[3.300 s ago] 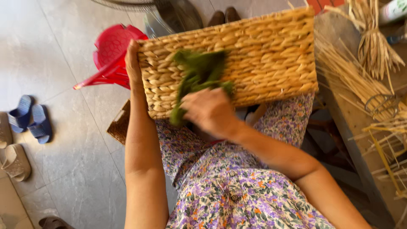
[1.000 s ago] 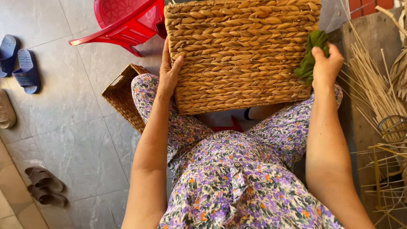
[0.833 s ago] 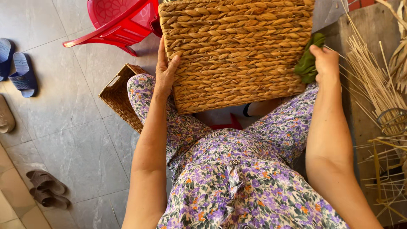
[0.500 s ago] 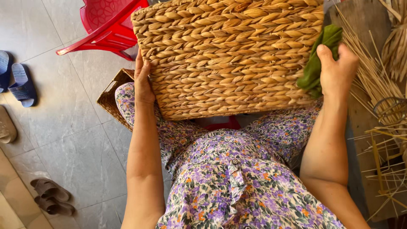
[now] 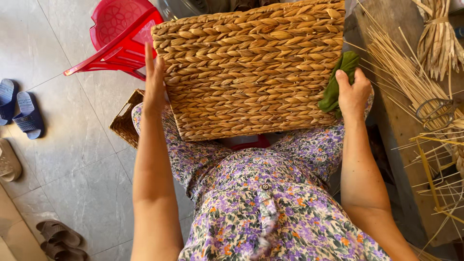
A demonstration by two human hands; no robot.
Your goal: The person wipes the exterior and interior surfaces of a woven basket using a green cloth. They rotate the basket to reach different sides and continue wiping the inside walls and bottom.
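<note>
Overhead, head view, single entry. Seated person in a purple floral dress, lap toward the bottom of the picture.

Item 1: woven basket, rectangular, of braided straw-coloured fibre, resting on the person's knees with one broad face turned up to the camera. Its long axis runs left to right across the lap, between the two hands.

Item 2: left hand, flat and open, fingers straight and together, pressed against the basket's left short side. It grips nothing; it braces.

Item 3: right hand, closed around a green cloth that is bunched against the basket's right short side, near the lower corner. The cloth lies between palm and weave, touching both.

Relation of note: the basket lies inward of each hand, so the two hands face each other along its long axis. The right hand alone carries the cloth, and the broad upper face lies directly to its left.

Item 4: second, smaller wicker basket on the floor, just beside the left knee, partly hidden by the arm.

Item 5: red plastic chair beyond the basket, upper left.

Item 6: blue sandals and brown sandals on the grey tiled floor, well apart from the work.

Item 7: bundles of straw reeds and wire frames on a wooden surface to the right.
</note>
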